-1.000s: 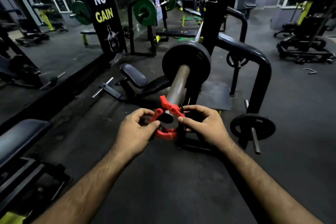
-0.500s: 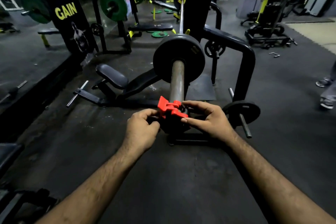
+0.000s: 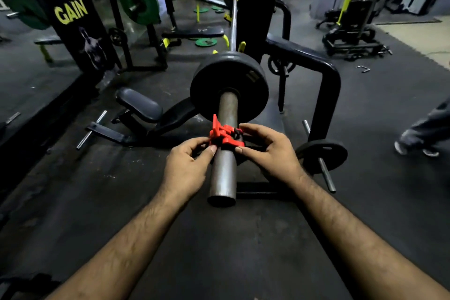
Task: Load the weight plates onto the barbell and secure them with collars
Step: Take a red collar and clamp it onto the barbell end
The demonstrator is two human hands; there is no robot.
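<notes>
A barbell sleeve (image 3: 223, 173) points toward me from a black bench rack. A black weight plate (image 3: 207, 90) sits on the sleeve at its far end. A red collar (image 3: 225, 136) is around the sleeve, roughly midway, a gap short of the plate, its lever standing up. My left hand (image 3: 186, 170) pinches the collar's left side. My right hand (image 3: 270, 153) grips its right side. The sleeve's open end (image 3: 221, 200) sticks out between my wrists.
A small black plate (image 3: 321, 154) hangs on a storage peg at the right. The rack's black frame (image 3: 328, 85) curves beside it. A bench pad (image 3: 140, 103) lies left. A person's legs (image 3: 423, 129) stand at the right edge. Green plates (image 3: 138, 6) sit on another rack behind.
Both hands have slid the red collar from the sleeve's tip farther along the sleeve toward the plate. The view has moved closer and a person's legs have come in at the right.
</notes>
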